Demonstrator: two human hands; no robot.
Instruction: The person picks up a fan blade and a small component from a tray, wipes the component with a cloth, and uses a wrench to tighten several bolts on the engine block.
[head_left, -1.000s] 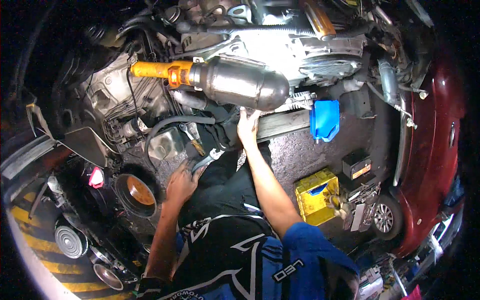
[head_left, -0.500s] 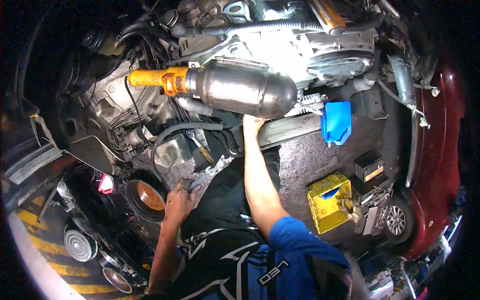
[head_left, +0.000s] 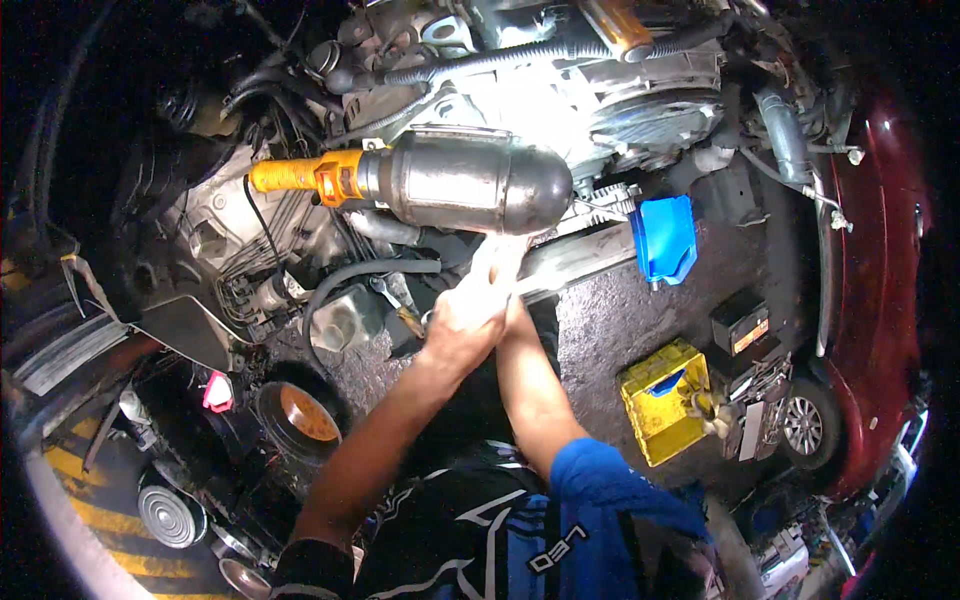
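Both your hands (head_left: 468, 312) meet by the work lamp (head_left: 470, 182), can't tell their grip. Dark floor (head_left: 598, 335), yellow crate (head_left: 650, 435), red car (head_left: 872, 300) off right.

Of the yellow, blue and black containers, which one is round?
The black pan, orange inside, at left, is round; the yellow crate and blue container are angular.

Auto repair w/shop, by the look: exposed engine (head_left: 655, 125) lit by lamp (head_left: 470, 185), batt. (head_left: 740, 325) nr heaped tools (head_left: 755, 405), grimy flr (head_left: 600, 330), red car (head_left: 875, 300) on R, yel. stripes (head_left: 120, 521) lower L.
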